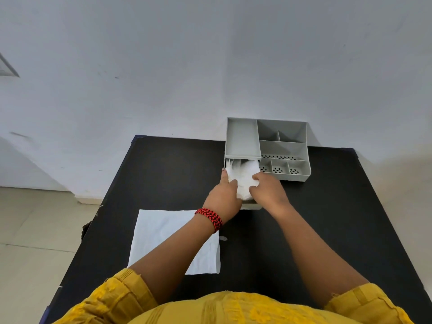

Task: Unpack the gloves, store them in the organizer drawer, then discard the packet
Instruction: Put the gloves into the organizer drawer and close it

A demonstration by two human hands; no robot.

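Note:
A grey organizer (243,139) with several compartments stands at the far right of a black table (163,174). Its drawer (251,206) is pulled out toward me. A bundle of thin white gloves (243,174) lies in the drawer. My left hand (224,195) presses on the bundle's left side, index finger stretched along the drawer edge. My right hand (268,190) presses on its right side with curled fingers. The flat white packet (173,239) lies on the table near me, partly under my left forearm.
A small white scrap (223,238) lies beside the packet's right edge. The table's far edge meets a white wall (210,66). Tiled floor (35,230) shows to the left of the table.

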